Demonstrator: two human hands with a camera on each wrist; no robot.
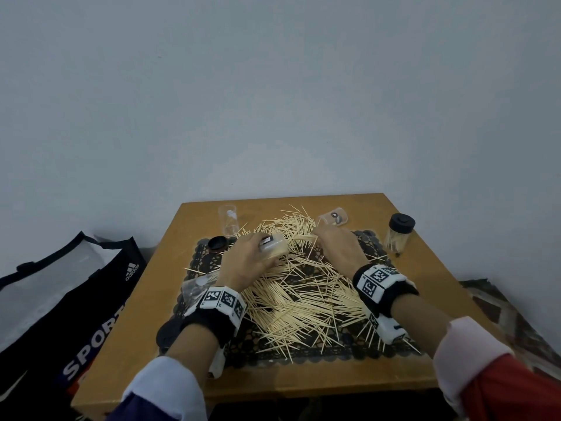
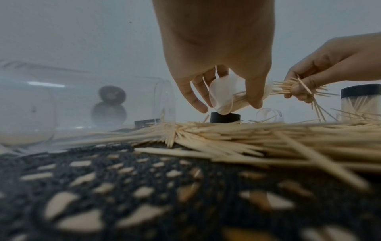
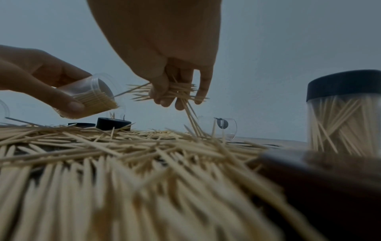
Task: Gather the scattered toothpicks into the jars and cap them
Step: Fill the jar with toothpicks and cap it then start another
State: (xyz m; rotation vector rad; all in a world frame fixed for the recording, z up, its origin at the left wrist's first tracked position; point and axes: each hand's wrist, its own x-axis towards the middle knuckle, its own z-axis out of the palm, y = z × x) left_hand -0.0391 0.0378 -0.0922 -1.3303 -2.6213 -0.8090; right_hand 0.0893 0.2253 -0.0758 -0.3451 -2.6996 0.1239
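A thick scatter of toothpicks (image 1: 303,293) covers a black lace mat (image 1: 343,352) on the wooden table. My left hand (image 1: 252,256) grips a clear jar (image 1: 273,245) tipped on its side, partly filled with toothpicks (image 3: 97,101), its mouth toward the right hand. My right hand (image 1: 337,243) pinches a bunch of toothpicks (image 3: 175,93) just off the jar's mouth (image 2: 268,88), with a few hanging down to the pile. A capped, filled jar (image 1: 398,235) stands at the right. An empty jar (image 1: 229,221) stands upright at the back left; another (image 1: 334,219) lies on its side at the back.
A black cap (image 1: 217,243) lies left of my left hand, and a second one (image 3: 113,123) shows beyond the pile. A crumpled clear bag (image 1: 194,287) lies at the mat's left edge. A black sports bag (image 1: 69,299) stands on the floor to the left. The wall is right behind the table.
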